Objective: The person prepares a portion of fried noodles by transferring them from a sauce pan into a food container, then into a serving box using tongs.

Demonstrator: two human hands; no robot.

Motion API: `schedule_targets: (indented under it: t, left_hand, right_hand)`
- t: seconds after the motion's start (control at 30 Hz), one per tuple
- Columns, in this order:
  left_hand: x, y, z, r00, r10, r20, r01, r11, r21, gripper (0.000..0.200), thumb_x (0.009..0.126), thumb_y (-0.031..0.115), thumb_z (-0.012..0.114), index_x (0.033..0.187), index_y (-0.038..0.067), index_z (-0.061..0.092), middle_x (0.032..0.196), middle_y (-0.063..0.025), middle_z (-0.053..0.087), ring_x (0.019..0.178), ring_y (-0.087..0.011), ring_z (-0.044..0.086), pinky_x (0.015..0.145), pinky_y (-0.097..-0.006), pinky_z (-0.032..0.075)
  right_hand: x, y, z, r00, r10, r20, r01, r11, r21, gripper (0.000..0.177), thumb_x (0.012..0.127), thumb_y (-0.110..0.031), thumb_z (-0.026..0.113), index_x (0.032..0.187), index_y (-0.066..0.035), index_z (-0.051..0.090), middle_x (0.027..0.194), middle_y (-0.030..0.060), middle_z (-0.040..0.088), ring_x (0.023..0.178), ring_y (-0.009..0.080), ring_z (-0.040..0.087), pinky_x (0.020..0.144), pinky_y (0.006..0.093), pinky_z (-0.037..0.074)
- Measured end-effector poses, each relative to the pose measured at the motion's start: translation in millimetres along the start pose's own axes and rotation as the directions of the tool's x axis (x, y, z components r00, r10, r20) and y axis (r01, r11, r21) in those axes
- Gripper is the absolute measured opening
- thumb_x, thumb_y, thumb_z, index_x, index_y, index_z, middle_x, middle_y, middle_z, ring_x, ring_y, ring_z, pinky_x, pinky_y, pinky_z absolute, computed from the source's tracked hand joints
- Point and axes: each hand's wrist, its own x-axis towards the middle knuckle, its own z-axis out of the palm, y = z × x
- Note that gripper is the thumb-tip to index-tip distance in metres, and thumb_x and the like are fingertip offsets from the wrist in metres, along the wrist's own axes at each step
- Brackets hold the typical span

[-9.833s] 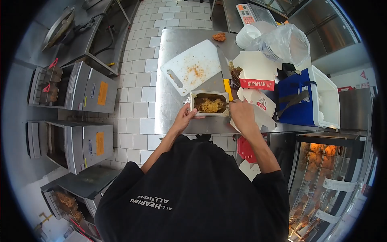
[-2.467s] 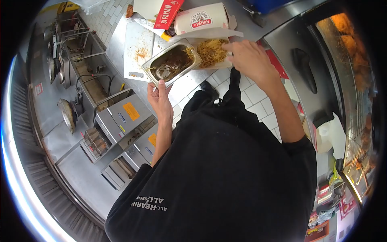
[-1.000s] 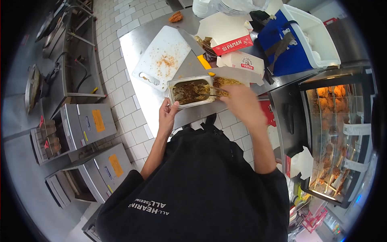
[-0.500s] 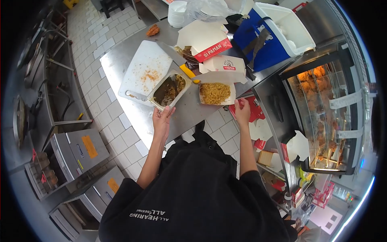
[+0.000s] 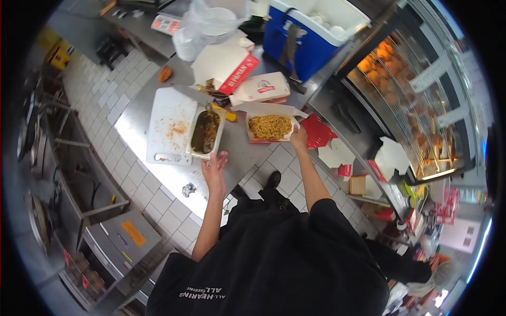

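Note:
A lidded paper takeaway box (image 5: 256,138) stands open on the steel table, filled with noodles (image 5: 270,127). My right hand (image 5: 298,138) pinches its right side wall. My left hand (image 5: 214,173) is just below the near end of a deep metal food pan (image 5: 193,152), fingers spread and nothing in them. Dark sauce and brownish bits lie in the pan, with a utensil at its far end. The pan sits beside a white cutting board (image 5: 158,131) scattered with crumbs; a wide knife blade (image 5: 194,95) lies across the board's far edge.
Closed takeaway box (image 5: 262,87) and larger open box (image 5: 219,63) stand behind the noodles. A blue cooler (image 5: 300,47) is at the back. Fried chicken (image 5: 165,73) and crumpled foil (image 5: 188,190) lie on the table. A heated display case (image 5: 395,89) and another person (image 5: 406,260) are at right.
My right hand has moved in and taken hold of the noodle box's side. My left hand has come off the pan's rim, its fingers spreading. The whole view has swung round.

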Motion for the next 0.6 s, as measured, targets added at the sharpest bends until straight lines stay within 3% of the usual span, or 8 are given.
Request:
schedule_targets:
  t: [0.07, 0.13, 0.17, 0.2, 0.3, 0.47, 0.53, 0.6]
  left_hand:
    - [-6, -33, -25, 0.999, -0.03, 0.016, 0.029, 0.998, 0.06, 0.031, 0.102, 0.032, 0.052, 0.121, 0.007, 0.046, 0.108, -0.0155, 0.066, 0.103, -0.0238, 0.065, 0.091, -0.0365, 0.049]
    - [-17, -47, -12, 0.996, -0.082, 0.019, 0.07, 0.934, 0.351, 0.033, 0.104, 0.04, 0.046, 0.112, 0.009, 0.049, 0.11, -0.0129, 0.065, 0.103, -0.0222, 0.063, 0.091, -0.0366, 0.048]
    - [-13, -62, -9, 0.987, -0.147, 0.069, 0.102, 0.891, 0.443, 0.041, 0.103, 0.046, 0.044, 0.116, 0.007, 0.05, 0.112, -0.013, 0.065, 0.111, -0.0235, 0.061, 0.094, -0.0389, 0.046]
    - [-12, -71, 3, 0.962, -0.235, 0.14, 0.151, 0.883, 0.445, 0.051, 0.103, 0.052, 0.04, 0.122, 0.006, 0.049, 0.122, -0.014, 0.061, 0.118, -0.0231, 0.056, 0.097, -0.0408, 0.045]
    - [-22, -82, 70, 0.798, -0.548, 0.25, 0.469, 0.826, 0.313, 0.072, 0.101, 0.063, 0.028, 0.142, 0.004, 0.038, 0.141, -0.0158, 0.049, 0.128, -0.0264, 0.049, 0.106, -0.042, 0.038]
    - [-63, -149, 125, 0.781, -0.512, 0.359, 0.324, 0.822, 0.468, 0.078, 0.101, 0.064, 0.026, 0.15, 0.004, 0.03, 0.148, -0.0145, 0.041, 0.133, -0.026, 0.044, 0.111, -0.0371, 0.032]
    - [-85, -172, 142, 0.785, -0.479, 0.394, 0.215, 0.806, 0.551, 0.069, 0.104, 0.055, 0.028, 0.149, 0.003, 0.032, 0.147, -0.0133, 0.041, 0.132, -0.024, 0.044, 0.111, -0.035, 0.031]
    - [-110, -190, 173, 0.771, -0.454, 0.446, 0.128, 0.797, 0.59, 0.064, 0.105, 0.051, 0.03, 0.148, 0.003, 0.034, 0.146, -0.013, 0.043, 0.131, -0.0233, 0.044, 0.111, -0.0342, 0.031]
  right_hand:
    - [-28, 5, -30, 0.995, -0.039, 0.093, 0.01, 0.955, 0.296, 0.032, 0.096, -0.017, 0.05, 0.118, 0.005, 0.058, 0.107, 0.0309, 0.065, 0.104, 0.0443, 0.063, 0.086, 0.048, 0.048]
    - [-31, 63, -22, 0.981, -0.144, -0.126, 0.167, 0.967, 0.193, 0.032, 0.093, -0.013, 0.052, 0.121, 0.0, 0.06, 0.103, 0.0283, 0.066, 0.099, 0.0432, 0.064, 0.082, 0.0484, 0.05]
    - [-32, 87, -27, 0.993, -0.104, -0.051, 0.111, 0.979, 0.17, 0.034, 0.094, -0.016, 0.053, 0.123, 0.0, 0.058, 0.104, 0.0292, 0.065, 0.1, 0.0455, 0.062, 0.088, 0.0479, 0.048]
    - [-41, 110, -24, 0.959, -0.235, -0.158, 0.256, 0.958, 0.129, 0.036, 0.095, -0.02, 0.053, 0.125, 0.0, 0.057, 0.107, 0.0311, 0.064, 0.102, 0.0474, 0.061, 0.092, 0.0487, 0.047]
    - [-93, 105, -78, 0.988, -0.031, -0.152, 0.06, 0.98, 0.189, 0.045, 0.099, -0.033, 0.05, 0.127, 0.002, 0.051, 0.113, 0.032, 0.061, 0.108, 0.0485, 0.058, 0.094, 0.0488, 0.045]
    - [-143, 129, -145, 1.0, 0.027, -0.008, -0.023, 0.946, 0.323, 0.053, 0.104, -0.044, 0.037, 0.13, 0.002, 0.044, 0.114, 0.0301, 0.061, 0.111, 0.045, 0.059, 0.097, 0.0443, 0.044]
    - [-147, 174, -155, 0.978, 0.21, 0.004, -0.169, 0.774, 0.61, 0.051, 0.106, -0.042, 0.031, 0.131, 0.001, 0.044, 0.12, 0.0259, 0.057, 0.116, 0.0368, 0.055, 0.103, 0.0394, 0.038]
    - [-156, 192, -180, 0.971, 0.22, -0.097, -0.084, 0.69, 0.719, 0.053, 0.106, -0.042, 0.029, 0.133, 0.001, 0.044, 0.131, 0.0216, 0.052, 0.125, 0.0296, 0.047, 0.106, 0.0359, 0.034]
